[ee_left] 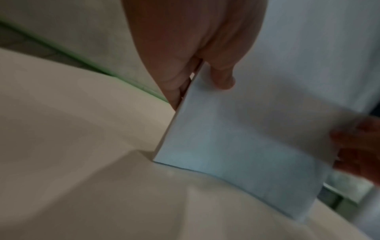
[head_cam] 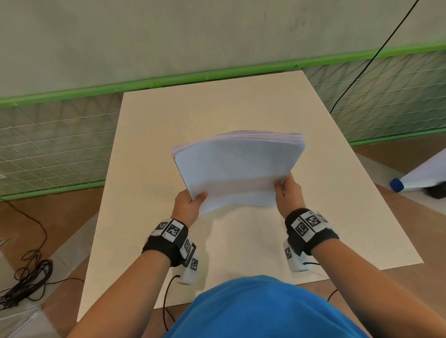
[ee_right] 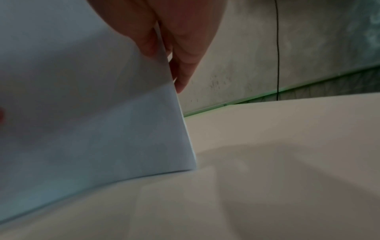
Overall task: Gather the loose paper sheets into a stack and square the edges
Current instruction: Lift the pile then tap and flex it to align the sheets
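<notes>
A thick stack of white paper sheets (head_cam: 236,170) stands nearly upright on its lower edge over the beige table (head_cam: 239,109). My left hand (head_cam: 192,199) grips its left side, thumb on the near face and fingers behind. My right hand (head_cam: 285,189) grips the right side the same way. In the left wrist view the paper stack (ee_left: 236,129) touches the table (ee_left: 72,129) at its bottom corner, with my left hand (ee_left: 197,71) pinching its edge. In the right wrist view the paper stack (ee_right: 92,121) meets the table (ee_right: 267,162) too, held by my right hand (ee_right: 164,53). The top edges look slightly fanned.
A green wire fence (head_cam: 49,140) runs behind the table below a grey wall. Black cables (head_cam: 25,279) lie coiled on the floor at the left. A white rolled sheet with a blue cap (head_cam: 426,170) lies on the floor at the right.
</notes>
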